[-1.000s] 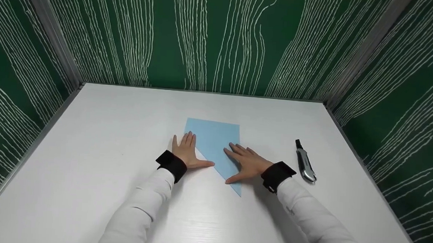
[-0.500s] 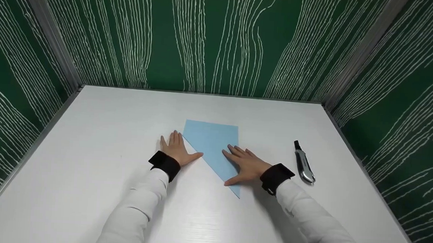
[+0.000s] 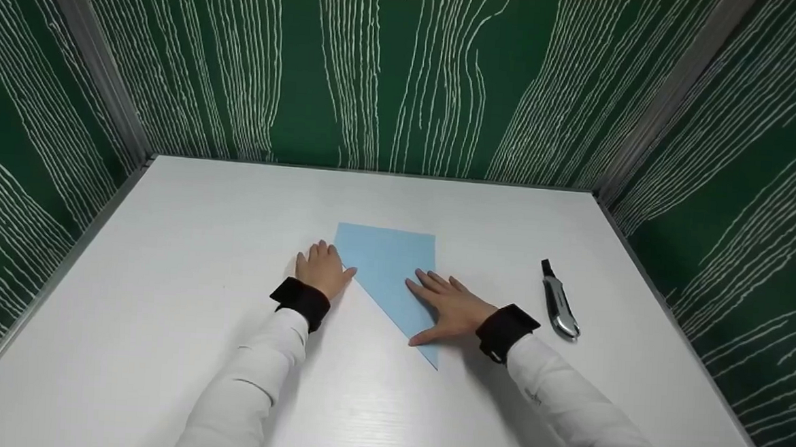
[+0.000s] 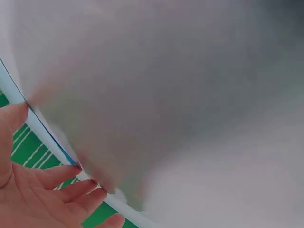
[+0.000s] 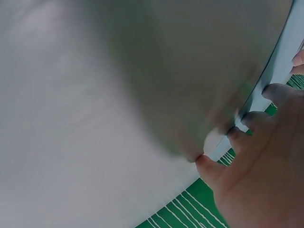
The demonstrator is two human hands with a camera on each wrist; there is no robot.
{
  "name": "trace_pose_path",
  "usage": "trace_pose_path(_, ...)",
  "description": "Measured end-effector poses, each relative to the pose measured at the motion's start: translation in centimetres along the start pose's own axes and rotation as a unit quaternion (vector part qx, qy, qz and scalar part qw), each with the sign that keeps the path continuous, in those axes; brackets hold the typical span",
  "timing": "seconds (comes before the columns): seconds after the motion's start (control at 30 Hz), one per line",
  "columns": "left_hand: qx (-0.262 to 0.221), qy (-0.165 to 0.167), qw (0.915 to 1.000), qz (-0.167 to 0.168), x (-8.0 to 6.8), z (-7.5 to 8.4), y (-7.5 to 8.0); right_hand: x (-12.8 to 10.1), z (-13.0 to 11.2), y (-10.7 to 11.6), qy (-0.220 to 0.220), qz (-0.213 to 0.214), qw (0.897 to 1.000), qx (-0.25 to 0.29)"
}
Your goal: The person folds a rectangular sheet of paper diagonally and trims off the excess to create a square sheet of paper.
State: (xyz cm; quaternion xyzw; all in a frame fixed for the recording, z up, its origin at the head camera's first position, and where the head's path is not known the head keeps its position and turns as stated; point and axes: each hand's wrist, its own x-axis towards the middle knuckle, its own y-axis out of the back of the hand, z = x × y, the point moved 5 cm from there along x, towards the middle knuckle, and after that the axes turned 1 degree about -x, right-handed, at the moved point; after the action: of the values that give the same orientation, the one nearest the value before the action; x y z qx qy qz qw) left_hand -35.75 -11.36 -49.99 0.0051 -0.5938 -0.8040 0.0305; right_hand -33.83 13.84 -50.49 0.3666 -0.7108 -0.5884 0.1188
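A light blue paper (image 3: 385, 264), folded into a triangle, lies flat on the white table (image 3: 164, 272). My right hand (image 3: 445, 306) presses on the paper's right part with straight, spread fingers. My left hand (image 3: 321, 268) rests on the table at the paper's left edge, fingers together and relaxed, thumb by the slanted fold. In the left wrist view the left hand's fingers (image 4: 61, 187) lie loosely bent against the blurred tabletop. The right wrist view has the right hand's fingertips (image 5: 247, 121) down on the surface.
A grey and black utility knife (image 3: 559, 301) lies on the table right of my right wrist. Green walls with white lines (image 3: 406, 74) close the table in at the back and both sides.
My left hand has slid left off the paper and drawn its thumb in. The right hand has stayed pressed on the paper.
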Motion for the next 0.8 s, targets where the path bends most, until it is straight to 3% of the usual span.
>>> trace_pose_path(0.3,-0.093,0.012,0.9941,0.054,0.8,-0.4,0.9,-0.1,0.0,0.0,0.002,0.005,1.0,0.002)
trace_pose_path(0.47,-0.148,0.018,0.9875,0.052,1.1,-0.7,1.3,-0.1,-0.1,-0.3,0.007,0.008,1.0,-0.002)
trace_pose_path(0.8,-0.287,0.061,0.9555,0.033,1.1,-2.0,2.0,-0.6,-1.0,-0.6,0.017,0.008,1.0,-0.002)
